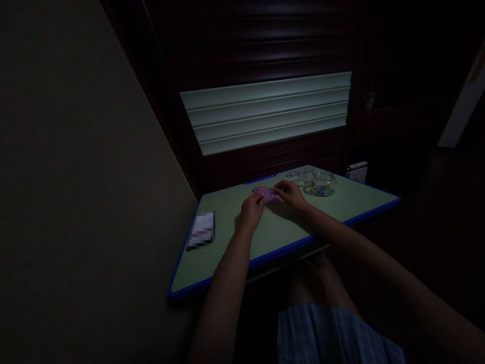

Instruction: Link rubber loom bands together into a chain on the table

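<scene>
A pink, bumpy-looking piece with some multicoloured bits along its far edge lies on the pale table, between my two hands. My left hand is closed at its near left edge, thumb and fingers pinched together. From the right, my right hand reaches over its far right part, with the fingertips pinched on it. The dim light hides the exact kind of the piece and any small item in the fingertips. Just right of my right hand stands a clear round container with small colourful pieces in it.
More clear round containers stand at the table's back right. A blurred-out white object lies near the left edge. The table has a blue rim. A wall runs close along the left, and a dark slatted panel rises behind.
</scene>
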A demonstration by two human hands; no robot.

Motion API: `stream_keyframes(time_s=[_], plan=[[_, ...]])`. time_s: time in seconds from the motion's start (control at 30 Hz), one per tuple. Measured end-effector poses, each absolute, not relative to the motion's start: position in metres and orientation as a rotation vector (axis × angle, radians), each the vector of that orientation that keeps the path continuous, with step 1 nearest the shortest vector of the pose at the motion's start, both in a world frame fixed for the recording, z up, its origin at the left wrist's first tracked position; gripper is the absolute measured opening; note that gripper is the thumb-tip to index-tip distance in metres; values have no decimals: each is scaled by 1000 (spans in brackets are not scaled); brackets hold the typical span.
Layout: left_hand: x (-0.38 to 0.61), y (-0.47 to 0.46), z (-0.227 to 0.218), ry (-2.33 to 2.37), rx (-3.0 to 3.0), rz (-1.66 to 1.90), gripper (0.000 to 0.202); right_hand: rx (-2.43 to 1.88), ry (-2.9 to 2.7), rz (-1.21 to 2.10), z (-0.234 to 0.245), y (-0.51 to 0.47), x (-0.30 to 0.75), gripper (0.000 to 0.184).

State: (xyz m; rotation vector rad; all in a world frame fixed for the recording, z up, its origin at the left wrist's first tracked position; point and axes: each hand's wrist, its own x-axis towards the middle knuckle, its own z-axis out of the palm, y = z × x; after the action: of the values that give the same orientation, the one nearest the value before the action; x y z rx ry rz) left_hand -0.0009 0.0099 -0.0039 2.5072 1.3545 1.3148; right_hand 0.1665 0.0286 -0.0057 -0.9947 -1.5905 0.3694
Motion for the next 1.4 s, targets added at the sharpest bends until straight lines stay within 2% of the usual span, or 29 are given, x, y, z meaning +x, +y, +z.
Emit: stream_keyframes(time_s=[0.8, 1.03, 1.4], plan=[[2, 18, -10, 1188, 2250, 1428, 19, -788, -1667, 900, -12, 24, 157, 27], [3, 17, -7, 1190, 2212, 1500, 10, -897, -1809, 743, -10, 21, 157, 21], [0, 18, -9, 1229, 2282, 1469, 10, -938, -1786, 525, -8, 20, 159, 22]])
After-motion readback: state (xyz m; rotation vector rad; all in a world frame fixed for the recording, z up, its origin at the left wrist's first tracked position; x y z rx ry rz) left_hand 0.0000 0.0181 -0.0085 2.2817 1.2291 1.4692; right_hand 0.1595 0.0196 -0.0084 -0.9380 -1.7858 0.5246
